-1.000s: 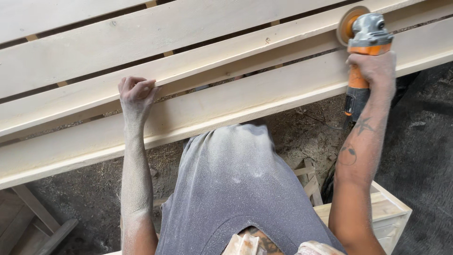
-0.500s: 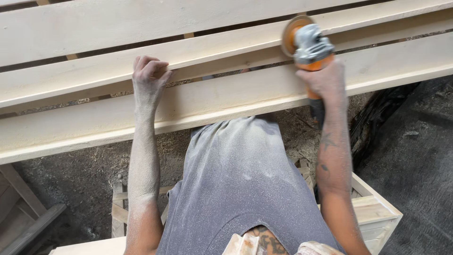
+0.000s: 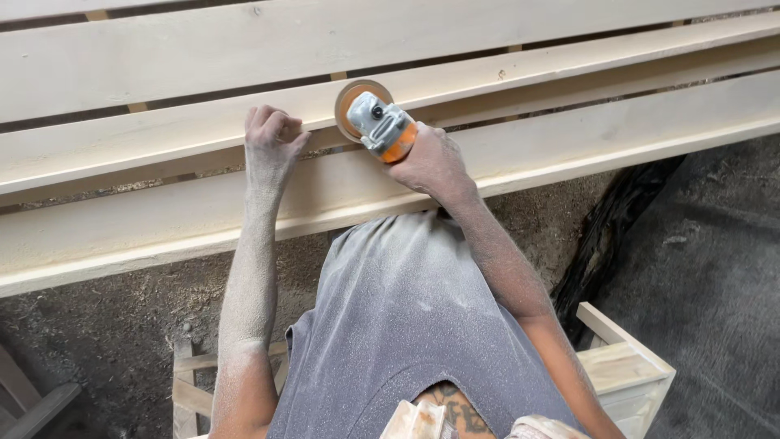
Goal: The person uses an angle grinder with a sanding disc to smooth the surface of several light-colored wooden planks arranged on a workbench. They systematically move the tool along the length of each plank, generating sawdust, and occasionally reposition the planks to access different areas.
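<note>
My right hand grips an orange and grey angle grinder. Its round sanding disc lies against the edge of a pale wooden plank. Just left of the disc, my left hand is curled with its fingers hooked over the same plank's edge. A wider plank runs in front of it, under both wrists. Both forearms and my grey shirt are coated in pale sawdust.
More pale planks lie side by side further back, with dark gaps between them. Below is a sawdust-covered floor. A small wooden crate stands at lower right, slatted wood at lower left, and dark ground at right.
My right hand has slid the grinder leftward along the plank, from the far right to close beside my left hand. The left hand kept its grip on the plank's edge.
</note>
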